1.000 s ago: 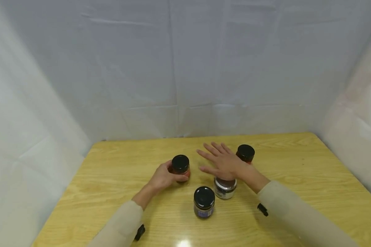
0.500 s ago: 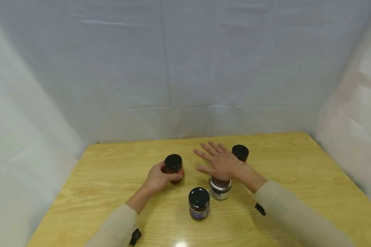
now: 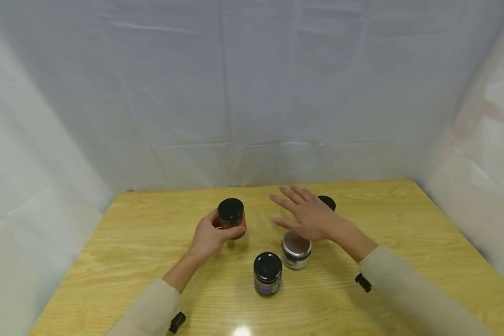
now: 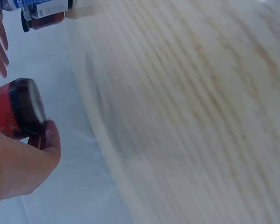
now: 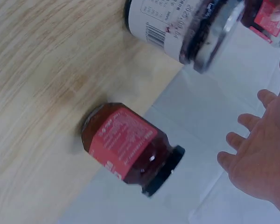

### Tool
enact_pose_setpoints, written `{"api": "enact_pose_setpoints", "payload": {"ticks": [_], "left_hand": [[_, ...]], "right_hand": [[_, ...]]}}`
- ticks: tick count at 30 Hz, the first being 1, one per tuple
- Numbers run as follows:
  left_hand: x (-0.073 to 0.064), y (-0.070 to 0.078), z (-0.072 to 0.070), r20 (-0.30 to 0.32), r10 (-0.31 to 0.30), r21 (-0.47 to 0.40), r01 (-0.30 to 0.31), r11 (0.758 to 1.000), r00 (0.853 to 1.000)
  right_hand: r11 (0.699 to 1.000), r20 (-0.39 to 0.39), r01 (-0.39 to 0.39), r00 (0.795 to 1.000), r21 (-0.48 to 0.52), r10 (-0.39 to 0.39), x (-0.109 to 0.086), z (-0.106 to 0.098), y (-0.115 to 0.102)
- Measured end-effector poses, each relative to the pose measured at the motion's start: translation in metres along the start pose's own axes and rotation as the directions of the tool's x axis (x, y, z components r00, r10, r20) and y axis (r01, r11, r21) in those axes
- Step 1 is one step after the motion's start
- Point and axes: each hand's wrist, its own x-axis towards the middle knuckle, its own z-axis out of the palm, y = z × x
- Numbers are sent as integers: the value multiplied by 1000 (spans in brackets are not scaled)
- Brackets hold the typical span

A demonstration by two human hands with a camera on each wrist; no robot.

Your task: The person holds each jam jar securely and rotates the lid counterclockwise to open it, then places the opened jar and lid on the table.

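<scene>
My left hand (image 3: 206,239) grips a red-labelled glass jar (image 3: 231,211) with a black lid, thumb on the near side and fingers behind. The jar hangs a little above the table, its shadow below it; in the left wrist view its black lid (image 4: 25,107) is tilted. My right hand (image 3: 312,217) hovers with spread fingers, holding nothing. Just below it stands a white-labelled jar (image 3: 296,255) with a brown and silver lid. Partly hidden behind that hand is another red-labelled jar (image 5: 123,142), its black lid (image 3: 327,202) showing.
Nearest to me stands a purple-labelled jar (image 3: 267,275) with a black lid, left of the white-labelled jar. All rest on a wooden table (image 3: 143,233). White sheeting (image 3: 252,93) hangs behind the table and at both sides.
My left hand has lifted the red-labelled jar off the table. My right hand has risen from over the white-labelled jar, showing more of its lid. The head view has shifted slightly.
</scene>
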Motion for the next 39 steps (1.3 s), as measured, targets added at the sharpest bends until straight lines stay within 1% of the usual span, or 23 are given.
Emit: {"api": "enact_pose_setpoints", "payload": {"ticks": [2, 5, 8, 13, 16, 20, 26, 32, 34, 39], "left_hand": [[-2, 3, 0, -9, 13, -26, -13, 1000, 1000], [-7, 10, 0, -35, 49, -48, -51, 998, 998], [-12, 18, 0, -44, 81, -64, -84, 994, 996], [-21, 35, -2, -22, 122, -84, -123, 989, 992], [-24, 46, -2, -12, 161, -70, -162, 984, 987], [-26, 55, -2, 1, 199, -63, -198, 978, 980], [-32, 65, 4, 9, 203, -118, -201, 973, 979], [-39, 72, 8, 14, 250, -103, -247, 963, 968], [-41, 74, 8, 22, 255, -107, -251, 962, 967], [-45, 76, 10, 43, 255, -128, -248, 960, 966]], "right_hand": [[1000, -14, 8, 1000, -7, -8, -5, -3, 1], [1000, -39, 21, 999, -21, -22, -12, -9, 0], [999, -71, 28, 997, -35, -30, -21, -13, -1], [999, -98, 16, 995, -45, -20, -34, -20, -1], [998, -105, 9, 994, -61, -15, -42, -26, 0], [997, -116, 14, 993, -77, -23, -50, -34, 2], [998, -116, 9, 993, -64, -16, -65, -38, 5], [999, -122, -9, 993, -42, 4, -79, -41, 5], [999, -128, -8, 992, -40, 3, -82, -42, 4], [999, -138, -35, 990, -23, 31, -89, -44, 4]]}}
